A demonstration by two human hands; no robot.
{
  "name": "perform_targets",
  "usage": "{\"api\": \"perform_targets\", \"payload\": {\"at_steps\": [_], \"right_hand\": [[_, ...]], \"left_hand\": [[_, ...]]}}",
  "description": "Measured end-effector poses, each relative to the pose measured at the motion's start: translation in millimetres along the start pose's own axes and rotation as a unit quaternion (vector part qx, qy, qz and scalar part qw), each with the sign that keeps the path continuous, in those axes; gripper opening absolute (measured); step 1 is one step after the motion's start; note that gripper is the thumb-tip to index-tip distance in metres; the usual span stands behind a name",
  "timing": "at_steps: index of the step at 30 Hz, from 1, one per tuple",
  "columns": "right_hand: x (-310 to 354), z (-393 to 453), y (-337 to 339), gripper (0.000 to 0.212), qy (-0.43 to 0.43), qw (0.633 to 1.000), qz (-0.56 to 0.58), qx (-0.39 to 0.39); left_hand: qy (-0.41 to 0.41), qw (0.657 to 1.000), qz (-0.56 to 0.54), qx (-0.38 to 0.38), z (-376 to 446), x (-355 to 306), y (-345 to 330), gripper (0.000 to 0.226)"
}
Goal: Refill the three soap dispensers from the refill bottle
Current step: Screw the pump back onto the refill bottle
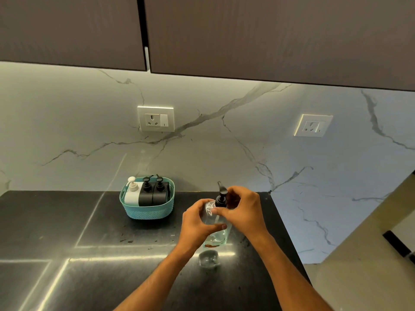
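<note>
Standing upright on the dark stone counter [67,221], a clear refill bottle [216,234] with a black pump head [221,196] occupies the centre of the view, just in front of the wall. The left hand [197,223] wraps around the bottle's transparent body, thumb across its front and fingers curled behind. The right hand [241,209] is closed over the neck just beside the pump collar, its fingers curled around the top; whether they pinch the collar itself or the bottle's shoulder is hard to judge, since the hand covers that joint. A shallow layer of clear liquid shows at the bottle's base, and the dip tube is visible through the wall.

Behind and to the left, well apart from the hands, a teal basket [147,213] sits against the backsplash. It holds three soap dispensers side by side and touching: a white dispenser [133,196] with a pale pump at the left, a black dispenser [146,195] in the middle, and a second black dispenser [160,194] at the right, all upright with pumps in place.

A small clear glass-like object [208,259] lies on the counter just in front of the bottle. Two wall sockets [156,119] are set in the veined marble backsplash [224,142], beneath dark upper cabinets [247,34].
</note>
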State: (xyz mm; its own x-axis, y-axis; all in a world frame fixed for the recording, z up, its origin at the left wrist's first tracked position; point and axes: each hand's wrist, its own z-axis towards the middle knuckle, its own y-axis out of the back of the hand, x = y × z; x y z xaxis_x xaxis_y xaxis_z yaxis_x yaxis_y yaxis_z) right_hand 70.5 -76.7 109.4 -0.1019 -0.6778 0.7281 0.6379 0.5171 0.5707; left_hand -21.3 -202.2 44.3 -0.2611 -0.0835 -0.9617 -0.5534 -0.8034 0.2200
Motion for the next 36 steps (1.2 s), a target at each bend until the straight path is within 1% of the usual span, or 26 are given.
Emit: {"api": "perform_targets", "payload": {"at_steps": [2,5,9,13,14,18,22,25,27,29,32,36], "right_hand": [[0,-2,1,0.045,-0.007,1.000,-0.009,-0.001],[1,-4,5,0.052,-0.002,1.000,0.022,0.012],[0,-7,5,0.041,-0.013,1.000,0.014,0.012],[-2,-9,4,0.053,-0.032,0.999,0.009,0.012],[-2,-10,4,0.053,-0.034,0.999,0.015,0.016],[0,-10,7,0.040,-0.034,0.999,0.028,0.021],[-1,-9,8,0.045,-0.046,0.998,0.034,0.011],[-1,-9,10,0.045,-0.041,0.998,0.050,0.020],[-3,-7,11,0.042,-0.038,0.998,0.048,0.025],[-5,-6,10,0.039,-0.043,0.998,0.038,0.012],[-5,-6,9,0.046,-0.049,0.999,0.016,-0.006],[-7,-2,14,0.052,-0.035,0.998,0.053,0.026]], "left_hand": [[0.003,1.000,0.001,0.002,-2,0,-1,0.068],[0.011,1.000,-0.002,0.005,-3,-1,-2,0.069],[0.009,1.000,0.002,0.007,-6,-2,-2,0.069],[0.011,1.000,0.008,0.007,-8,-2,-3,0.068],[0.012,1.000,0.009,0.008,-8,-2,-3,0.068],[0.012,1.000,0.007,0.011,-8,-2,-2,0.070],[0.010,1.000,0.008,0.013,-9,-6,-4,0.068],[0.010,1.000,0.004,0.014,-7,-7,-4,0.069],[0.011,1.000,0.002,0.016,-7,-7,-4,0.070],[0.010,1.000,0.002,0.018,-6,-7,-4,0.070],[0.005,1.000,0.004,0.021,-5,-9,-6,0.068],[0.004,1.000,0.003,0.022,-3,-11,-5,0.068]]}}
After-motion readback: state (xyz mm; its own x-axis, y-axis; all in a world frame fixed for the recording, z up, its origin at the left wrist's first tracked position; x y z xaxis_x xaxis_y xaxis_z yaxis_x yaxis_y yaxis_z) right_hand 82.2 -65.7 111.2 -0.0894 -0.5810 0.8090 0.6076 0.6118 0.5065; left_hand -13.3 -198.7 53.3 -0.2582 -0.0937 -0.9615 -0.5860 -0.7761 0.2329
